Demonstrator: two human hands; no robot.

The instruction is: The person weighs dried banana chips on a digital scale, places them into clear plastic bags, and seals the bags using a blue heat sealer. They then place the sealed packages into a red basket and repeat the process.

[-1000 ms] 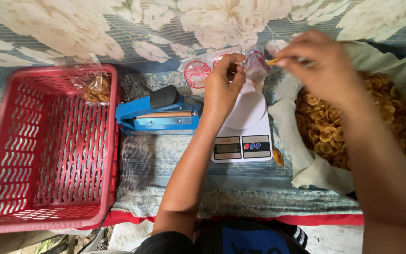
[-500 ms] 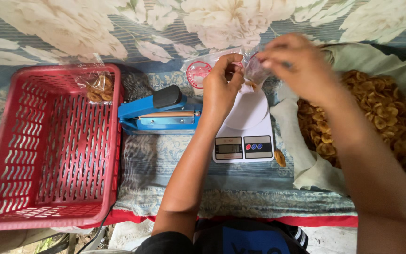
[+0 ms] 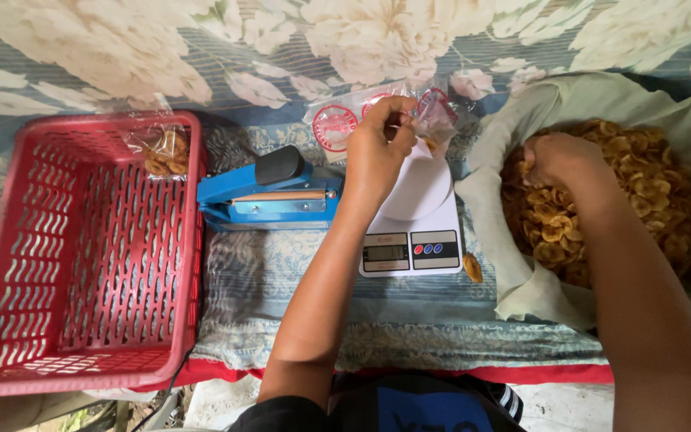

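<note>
My left hand (image 3: pixel 377 148) pinches the mouth of a small clear plastic bag (image 3: pixel 435 120) with a red round mark, held over the white kitchen scale (image 3: pixel 413 228). A few chips show inside the bag. My right hand (image 3: pixel 560 158) is fingers-down in the heap of golden banana chips (image 3: pixel 641 188) lying in a pale cloth-lined sack (image 3: pixel 513 292) at the right. Whether it has chips in its grip is hidden.
A blue heat sealer (image 3: pixel 269 196) lies left of the scale. A red plastic basket (image 3: pixel 81 248) at the left holds one filled chip bag (image 3: pixel 165 152) in its far corner. Spare clear bags (image 3: pixel 336 128) lie behind the scale. One loose chip (image 3: pixel 473 268) rests beside the scale.
My right hand has left the bag's mouth and moved right and down into the chip heap. My left hand keeps holding the bag over the scale.
</note>
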